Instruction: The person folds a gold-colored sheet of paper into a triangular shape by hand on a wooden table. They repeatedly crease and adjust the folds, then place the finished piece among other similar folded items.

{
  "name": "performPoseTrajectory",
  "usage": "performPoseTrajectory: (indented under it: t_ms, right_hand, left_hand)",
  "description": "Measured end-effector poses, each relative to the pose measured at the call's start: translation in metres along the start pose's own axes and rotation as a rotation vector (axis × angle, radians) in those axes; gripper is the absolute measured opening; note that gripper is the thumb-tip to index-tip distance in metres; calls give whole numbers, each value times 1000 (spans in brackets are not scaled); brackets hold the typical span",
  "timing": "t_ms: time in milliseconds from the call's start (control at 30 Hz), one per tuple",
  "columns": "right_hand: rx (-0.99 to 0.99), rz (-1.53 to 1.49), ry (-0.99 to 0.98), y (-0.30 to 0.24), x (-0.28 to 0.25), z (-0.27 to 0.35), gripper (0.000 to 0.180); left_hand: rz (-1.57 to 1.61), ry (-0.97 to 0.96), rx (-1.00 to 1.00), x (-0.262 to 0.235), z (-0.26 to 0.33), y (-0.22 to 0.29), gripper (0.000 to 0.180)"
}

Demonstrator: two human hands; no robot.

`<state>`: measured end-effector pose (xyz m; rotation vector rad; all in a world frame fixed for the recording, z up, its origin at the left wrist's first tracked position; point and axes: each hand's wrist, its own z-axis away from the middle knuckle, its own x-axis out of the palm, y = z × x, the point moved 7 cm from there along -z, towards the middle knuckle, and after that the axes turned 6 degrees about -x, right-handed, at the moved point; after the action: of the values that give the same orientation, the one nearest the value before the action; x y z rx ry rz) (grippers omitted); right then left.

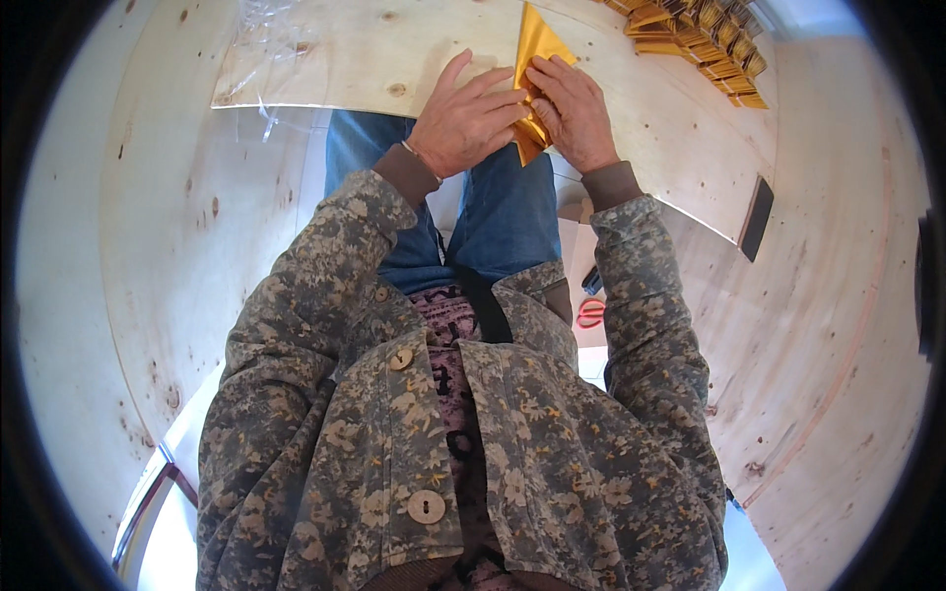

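A shiny gold sheet of paper, folded to a point, lies at the near edge of a pale wooden table. My left hand presses its left side with fingers stretched over the fold. My right hand pinches the paper's right side and lower corner. Both hands hold the gold paper between them, over my knees in blue jeans.
A pile of folded gold paper pieces lies at the table's far right. A clear plastic wrapper sits at the far left. A dark flat object hangs at the table's right edge. Plywood walls stand on both sides.
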<state>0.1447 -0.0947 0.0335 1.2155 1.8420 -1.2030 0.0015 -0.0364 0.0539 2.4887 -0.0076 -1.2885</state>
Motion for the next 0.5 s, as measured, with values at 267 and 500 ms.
performPoseTrajectory:
  t_ms: [267, 500]
  right_hand:
    - [11, 2, -17, 2, 0, 0, 36]
    - [17, -20, -25, 1, -2, -1, 36]
  left_hand:
    - [-71, -71, 99, 9, -10, -6, 13]
    - [-17, -31, -15, 9, -8, -8, 13]
